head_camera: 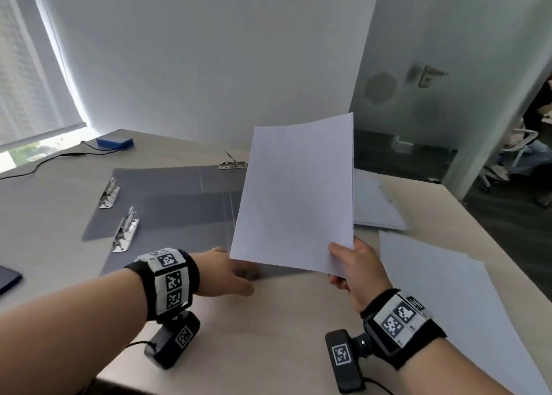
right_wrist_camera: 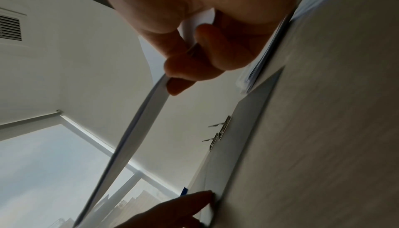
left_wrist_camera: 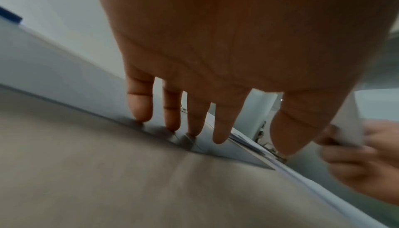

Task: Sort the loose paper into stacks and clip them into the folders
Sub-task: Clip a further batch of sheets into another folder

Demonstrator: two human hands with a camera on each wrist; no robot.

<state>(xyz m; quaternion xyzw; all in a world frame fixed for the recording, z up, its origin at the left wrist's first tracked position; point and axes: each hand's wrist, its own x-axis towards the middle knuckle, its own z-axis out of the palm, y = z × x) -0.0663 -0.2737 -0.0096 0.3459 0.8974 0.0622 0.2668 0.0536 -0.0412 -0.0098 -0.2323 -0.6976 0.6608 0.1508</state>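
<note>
My right hand [head_camera: 351, 264] pinches the lower right corner of a thin stack of white paper [head_camera: 295, 191] and holds it upright above the table; in the right wrist view the thumb and fingers [right_wrist_camera: 183, 71] clamp the paper's edge [right_wrist_camera: 134, 129]. Two grey folders [head_camera: 167, 203] lie open and overlapping on the table, each with a metal clip [head_camera: 125, 230] on its left side. My left hand [head_camera: 230, 270] lies flat with straight fingers [left_wrist_camera: 172, 112] touching the near folder's front edge [left_wrist_camera: 151, 127], partly hidden behind the paper in the head view.
More white sheets [head_camera: 442, 290] lie on the right of the table, with another pile [head_camera: 376, 203] behind the held stack. A third clip [head_camera: 233, 164] sits farther back. A blue box [head_camera: 115, 142] with a cable stands at the back left. A dark folder corner [head_camera: 9, 278] shows at the left.
</note>
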